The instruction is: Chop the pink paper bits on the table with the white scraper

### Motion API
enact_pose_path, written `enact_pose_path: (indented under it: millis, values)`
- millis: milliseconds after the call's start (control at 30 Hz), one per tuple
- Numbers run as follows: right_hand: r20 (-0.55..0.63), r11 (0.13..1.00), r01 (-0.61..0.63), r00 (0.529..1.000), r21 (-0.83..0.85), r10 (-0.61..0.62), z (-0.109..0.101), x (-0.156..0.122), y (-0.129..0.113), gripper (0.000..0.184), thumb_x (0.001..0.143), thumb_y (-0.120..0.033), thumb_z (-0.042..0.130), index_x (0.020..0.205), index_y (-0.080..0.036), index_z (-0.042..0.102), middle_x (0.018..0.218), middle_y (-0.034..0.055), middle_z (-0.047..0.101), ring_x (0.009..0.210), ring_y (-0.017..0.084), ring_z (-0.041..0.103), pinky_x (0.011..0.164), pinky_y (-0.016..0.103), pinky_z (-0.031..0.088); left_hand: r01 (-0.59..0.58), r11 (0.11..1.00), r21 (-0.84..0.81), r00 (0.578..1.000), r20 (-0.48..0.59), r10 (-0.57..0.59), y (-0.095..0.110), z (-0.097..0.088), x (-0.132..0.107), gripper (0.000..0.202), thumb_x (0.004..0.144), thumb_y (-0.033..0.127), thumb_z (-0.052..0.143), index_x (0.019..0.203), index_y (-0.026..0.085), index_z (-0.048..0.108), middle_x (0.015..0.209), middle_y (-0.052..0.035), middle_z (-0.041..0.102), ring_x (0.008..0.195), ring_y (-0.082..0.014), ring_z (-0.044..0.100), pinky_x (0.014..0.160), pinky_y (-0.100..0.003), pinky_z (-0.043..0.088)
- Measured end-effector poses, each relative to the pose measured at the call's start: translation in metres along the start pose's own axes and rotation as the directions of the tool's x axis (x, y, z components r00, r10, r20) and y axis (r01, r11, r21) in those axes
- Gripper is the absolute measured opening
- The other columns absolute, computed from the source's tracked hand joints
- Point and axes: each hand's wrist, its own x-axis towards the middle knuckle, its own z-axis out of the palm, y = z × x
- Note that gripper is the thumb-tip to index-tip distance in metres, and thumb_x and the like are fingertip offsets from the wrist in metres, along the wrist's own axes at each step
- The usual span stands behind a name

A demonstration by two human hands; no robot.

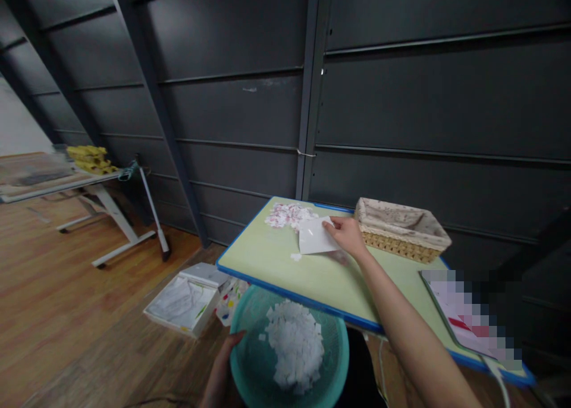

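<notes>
My right hand (347,234) pinches the right edge of a white card (316,237) above the pale green tabletop (254,256). Just behind the card lies a pile of small white and pinkish paper pieces (285,214). A few white bits (295,257) rest in front of it. My left hand (228,351) grips the left rim of a teal plastic basket (344,360), its thumb over the edge. Inside the basket sits a heap of small white pieces (297,342). The basket is at the table's front edge, below the top.
A fabric-lined wicker basket (397,250) stands at the table's back right. A partly blurred flat device (464,322) lies at the right edge. On the floor to the left is an open white box (178,307). Another table (102,185) bears yellow items (91,159). A dark panelled wall (236,110) rises behind.
</notes>
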Motion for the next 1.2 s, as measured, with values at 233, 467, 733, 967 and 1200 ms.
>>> enact_pose_path:
  millis: [233,467,733,967,1200]
  values:
    - [-0.054,0.996,-0.024,0.998,0.092,0.029,-0.004,-0.008,0.001,0.037,0.078,-0.042,0.05,0.071,-0.012,0.07,0.061,0.0047,0.064,0.055,0.017,0.051,0.052,0.026,0.033,-0.012,1.0,-0.004,0.999,-0.036,0.012,-0.003,0.0,0.004,0.068,0.074,0.031,0.068,0.135,0.014,0.045,0.106,-0.0129,0.076,0.104,-0.0352,0.065,0.095,-0.05,0.047]
    - [0.012,0.981,-0.028,1.0,0.191,0.026,0.004,-0.02,-0.008,0.04,0.079,-0.044,0.051,0.084,-0.011,0.074,0.063,0.0027,0.065,0.057,0.016,0.052,0.051,0.024,0.034,0.047,0.997,-0.054,0.999,-0.013,-0.048,-0.003,-0.004,0.008,0.075,0.072,0.03,0.07,0.14,0.017,0.041,0.11,-0.0127,0.074,0.106,-0.0362,0.064,0.095,-0.051,0.047]
    - [0.008,0.97,-0.041,0.999,0.241,0.041,0.005,-0.021,-0.012,0.039,0.077,-0.044,0.053,0.082,-0.011,0.073,0.059,0.0006,0.059,0.053,0.013,0.046,0.048,0.022,0.031,0.001,1.0,-0.01,1.0,0.004,-0.001,-0.005,-0.004,0.006,0.074,0.074,0.032,0.068,0.139,0.013,0.041,0.109,-0.016,0.074,0.105,-0.0362,0.065,0.097,-0.051,0.045]
    - [0.114,0.914,-0.152,0.987,0.377,0.117,0.005,-0.023,-0.017,0.04,0.073,-0.046,0.057,0.082,-0.011,0.074,0.061,0.0021,0.061,0.051,0.013,0.048,0.044,0.022,0.032,0.023,0.999,-0.041,1.0,-0.019,-0.023,-0.004,0.001,0.001,0.074,0.071,0.028,0.071,0.139,0.016,0.042,0.11,-0.0118,0.075,0.104,-0.0353,0.065,0.093,-0.05,0.048]
    - [0.222,0.885,-0.225,0.965,0.407,0.144,-0.008,-0.024,-0.02,0.035,0.069,-0.043,0.061,0.076,-0.012,0.074,0.056,0.0035,0.062,0.045,0.014,0.049,0.038,0.022,0.031,0.007,0.999,-0.047,0.999,-0.047,-0.009,-0.002,0.004,0.001,0.072,0.072,0.027,0.069,0.138,0.012,0.042,0.107,-0.013,0.075,0.102,-0.0342,0.067,0.093,-0.049,0.049]
